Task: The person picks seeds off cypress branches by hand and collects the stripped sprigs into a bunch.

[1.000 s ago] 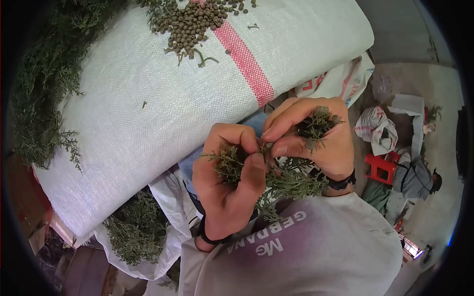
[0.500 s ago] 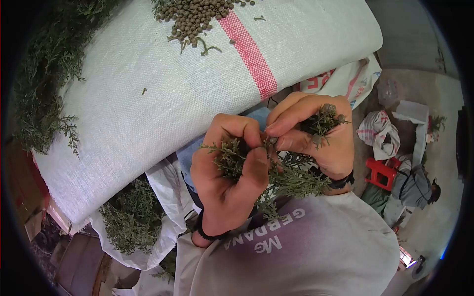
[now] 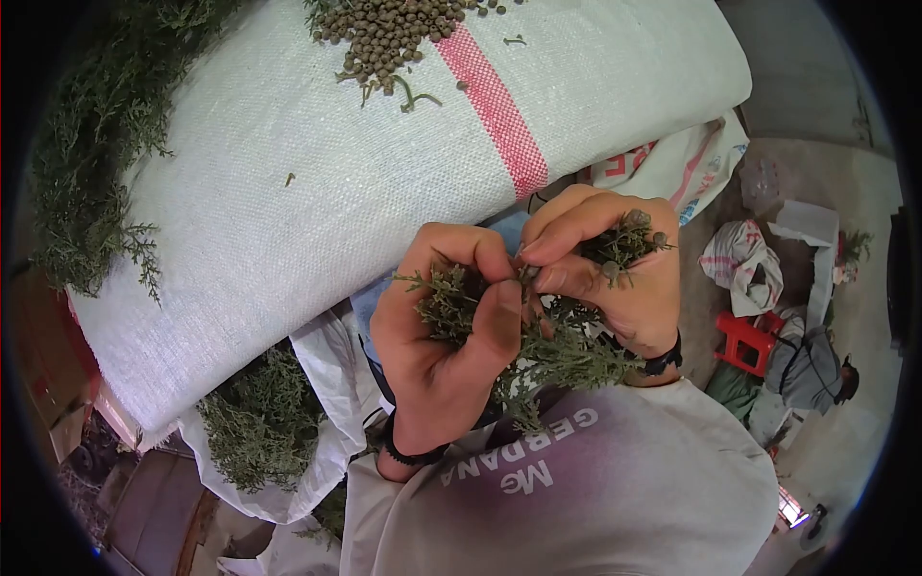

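Note:
My left hand (image 3: 432,336) is closed, with thumb and forefinger pinching a green conifer sprig (image 3: 444,305) in front of my chest. Right beside it, the fingertips of my right hand (image 3: 615,264) nearly touch the left ones and pinch the same stem area. Within my right palm sits a conifer sprig with small round cones (image 3: 629,245). More feathery green foliage (image 3: 567,357) hangs below both hands. What exactly lies between the fingertips is too small to make out.
A large white woven sack (image 3: 317,192) with a red stripe lies ahead, bearing a pile of round brown cones (image 3: 389,38) and conifer branches (image 3: 96,163). An open white bag (image 3: 331,384) holds more foliage (image 3: 259,422). A red stool (image 3: 746,343) and a person (image 3: 812,370) are at right.
The view has shifted slightly. My hands remain together with the sprigs, and a small round cone seen at the fingertips before no longer shows clearly there.

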`<state>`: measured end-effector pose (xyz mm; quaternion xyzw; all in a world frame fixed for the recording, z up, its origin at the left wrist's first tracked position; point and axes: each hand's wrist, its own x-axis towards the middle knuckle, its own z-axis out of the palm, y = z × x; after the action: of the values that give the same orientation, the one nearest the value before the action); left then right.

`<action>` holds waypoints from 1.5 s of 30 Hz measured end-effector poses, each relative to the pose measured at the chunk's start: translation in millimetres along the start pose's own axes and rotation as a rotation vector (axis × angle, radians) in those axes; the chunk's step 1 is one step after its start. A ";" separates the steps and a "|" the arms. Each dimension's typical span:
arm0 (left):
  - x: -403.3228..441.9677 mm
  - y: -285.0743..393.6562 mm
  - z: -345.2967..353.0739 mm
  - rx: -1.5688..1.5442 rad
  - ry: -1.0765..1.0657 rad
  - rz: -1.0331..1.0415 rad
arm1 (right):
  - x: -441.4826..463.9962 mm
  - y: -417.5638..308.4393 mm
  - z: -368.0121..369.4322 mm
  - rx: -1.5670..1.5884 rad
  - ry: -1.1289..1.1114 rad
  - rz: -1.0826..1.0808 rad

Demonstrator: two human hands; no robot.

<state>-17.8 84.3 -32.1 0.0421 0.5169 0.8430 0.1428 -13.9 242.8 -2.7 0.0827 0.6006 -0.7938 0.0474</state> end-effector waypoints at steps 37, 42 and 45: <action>8.2 16.5 -1.8 0.187 0.152 0.000 | 9.4 -22.0 -9.3 -0.253 -0.154 0.057; 5.1 7.9 -10.4 0.267 0.133 0.040 | 3.2 -3.6 -20.9 -0.497 -0.387 -0.020; 4.4 14.6 -16.5 0.191 0.223 0.013 | -0.8 -3.7 -24.6 -0.290 -0.208 0.046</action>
<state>-28.5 65.1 -27.1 -0.0353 0.6071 0.7904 0.0743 -12.0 267.4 -5.5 0.0060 0.6984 -0.7020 0.1389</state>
